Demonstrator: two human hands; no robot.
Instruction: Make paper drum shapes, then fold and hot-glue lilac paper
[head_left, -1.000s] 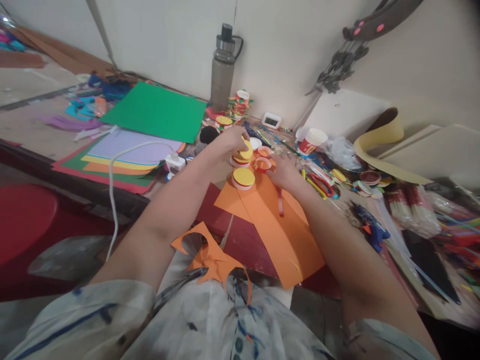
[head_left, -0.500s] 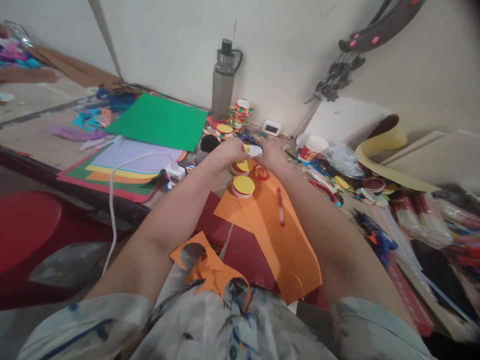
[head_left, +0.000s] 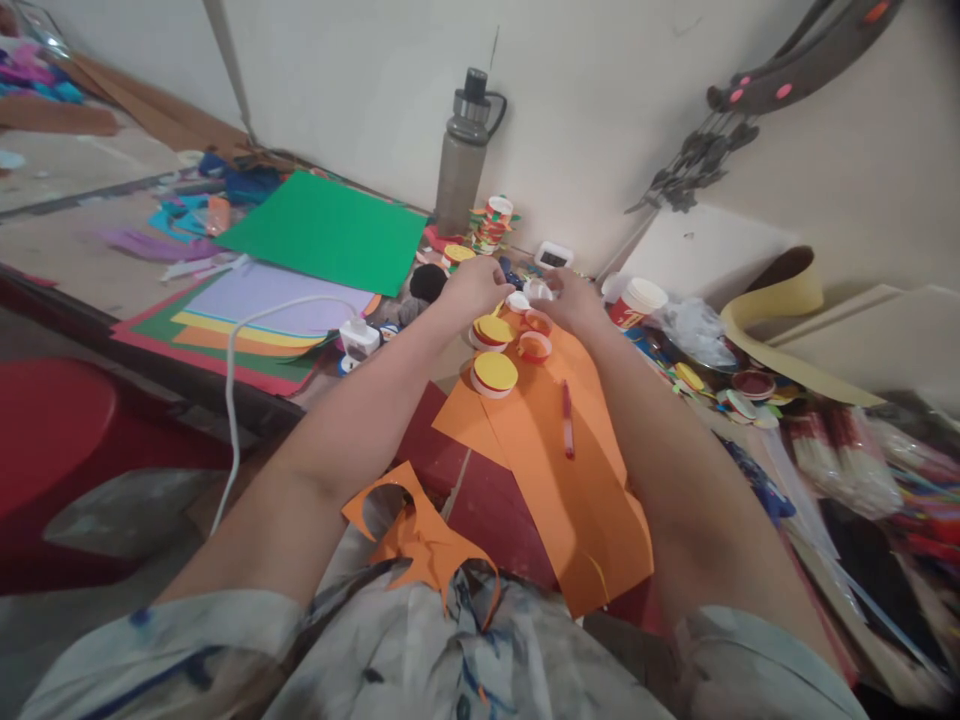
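Note:
My left hand (head_left: 480, 284), its fingers curled, is at a small white round piece (head_left: 517, 301) near the back of the work area. My right hand (head_left: 571, 298) has its fingers bent around the edge of a white round cup-like piece (head_left: 538, 290). Its exact kind is too blurred to tell. Below my hands, two white-and-red discs with yellow tops, the nearer disc (head_left: 494, 373) and the farther disc (head_left: 491, 331), stand beside orange paper (head_left: 540, 440). Two orange-centred rings, one a shallow ring (head_left: 535, 347), sit on that paper. A red pen (head_left: 568, 420) lies there too.
A grey water bottle (head_left: 461, 160) stands against the wall. Green card (head_left: 330, 230) and stacked coloured paper (head_left: 255, 300) lie left, beside a white cable (head_left: 231, 400). A paper cup (head_left: 637, 302) stands right. Cut orange scraps (head_left: 420, 540) rest near my lap.
My hands have moved apart, and two white pieces now show between them. Another orange-centred ring shows on the paper. The whole view has shifted slightly.

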